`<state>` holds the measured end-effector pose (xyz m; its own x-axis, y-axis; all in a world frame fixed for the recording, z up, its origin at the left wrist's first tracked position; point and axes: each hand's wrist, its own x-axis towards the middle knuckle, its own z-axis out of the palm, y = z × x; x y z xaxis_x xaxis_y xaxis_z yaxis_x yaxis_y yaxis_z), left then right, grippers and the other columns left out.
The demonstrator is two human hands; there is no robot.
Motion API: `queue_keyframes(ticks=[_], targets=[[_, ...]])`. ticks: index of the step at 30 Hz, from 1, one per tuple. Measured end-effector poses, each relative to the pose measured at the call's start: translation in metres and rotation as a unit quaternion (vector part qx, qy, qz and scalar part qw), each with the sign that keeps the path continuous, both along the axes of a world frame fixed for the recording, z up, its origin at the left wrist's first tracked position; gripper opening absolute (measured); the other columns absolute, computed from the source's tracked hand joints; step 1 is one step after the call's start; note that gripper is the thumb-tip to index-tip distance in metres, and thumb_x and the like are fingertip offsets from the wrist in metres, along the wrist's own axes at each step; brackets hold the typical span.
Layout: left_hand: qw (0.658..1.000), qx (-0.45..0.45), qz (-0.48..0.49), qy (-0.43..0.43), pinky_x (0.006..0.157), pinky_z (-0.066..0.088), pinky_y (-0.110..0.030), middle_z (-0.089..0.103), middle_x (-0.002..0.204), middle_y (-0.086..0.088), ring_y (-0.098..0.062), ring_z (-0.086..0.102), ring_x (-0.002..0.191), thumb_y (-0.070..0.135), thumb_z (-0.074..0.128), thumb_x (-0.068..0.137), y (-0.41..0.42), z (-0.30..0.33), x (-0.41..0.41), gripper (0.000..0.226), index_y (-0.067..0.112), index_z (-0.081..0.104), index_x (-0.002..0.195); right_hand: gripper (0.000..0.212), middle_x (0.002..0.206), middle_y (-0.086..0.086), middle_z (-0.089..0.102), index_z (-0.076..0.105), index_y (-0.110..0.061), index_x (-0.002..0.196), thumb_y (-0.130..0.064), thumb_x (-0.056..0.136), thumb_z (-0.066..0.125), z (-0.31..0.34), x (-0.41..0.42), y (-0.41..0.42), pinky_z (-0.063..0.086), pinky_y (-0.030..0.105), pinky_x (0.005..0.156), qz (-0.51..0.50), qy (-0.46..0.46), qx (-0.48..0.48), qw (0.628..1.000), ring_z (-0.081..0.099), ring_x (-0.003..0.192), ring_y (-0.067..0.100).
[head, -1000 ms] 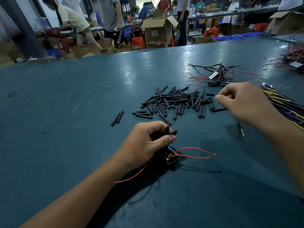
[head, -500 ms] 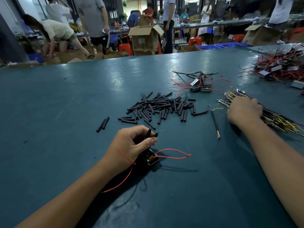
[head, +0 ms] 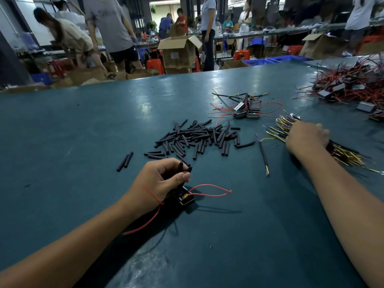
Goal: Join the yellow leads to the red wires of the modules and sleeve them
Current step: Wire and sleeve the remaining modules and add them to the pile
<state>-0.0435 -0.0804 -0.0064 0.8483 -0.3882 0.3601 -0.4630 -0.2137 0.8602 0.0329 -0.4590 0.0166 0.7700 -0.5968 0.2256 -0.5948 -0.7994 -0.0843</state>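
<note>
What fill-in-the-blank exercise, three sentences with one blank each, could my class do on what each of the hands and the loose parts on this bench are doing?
1. The left hand holds a small module with ____ wires.
2. The right hand rests on a bundle of leads lying to the ____ of the sleeve pile.
3. The cut sleeves are ____ in colour.

Missing words: red; right; black

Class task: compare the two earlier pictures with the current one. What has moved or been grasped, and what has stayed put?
The right hand moved from beside the heap of short black sleeve tubes rightward onto the bundle of yellow-tipped leads, where it now rests. Unchanged: the left hand grips the small black module with red wires and black sleeves.
</note>
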Motion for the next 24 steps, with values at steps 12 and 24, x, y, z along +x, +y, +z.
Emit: queue_keyframes(ticks=[12,24], targets=[[0.955,0.215,-0.175,0.110,0.076,0.055,-0.024,0.076,0.093,-0.012,-0.017,0.070,0.081,0.017,0.080,0.082,0.005,0.067,0.058,0.021,0.009,0.075,0.101,0.037,0.131,0.023,0.057,0.052,-0.001,0.128,-0.007,0.092,0.055,0.007,-0.003,0.007,0.044,0.045,0.098,0.052,-0.023,0.033,0.998,0.054,0.120,0.040],[0.935,0.337,0.072,-0.078,0.078,0.056,-0.024,0.069,0.086,0.018,0.006,0.064,0.080,0.023,0.074,0.089,0.045,0.101,0.040,0.021,0.041,0.067,0.095,0.013,0.089,0.007,0.070,0.068,-0.009,0.097,-0.013,0.098,0.056,0.019,-0.017,0.054,0.042,0.031,0.075,0.334,-0.209,0.200,0.897,0.060,0.082,0.024]])
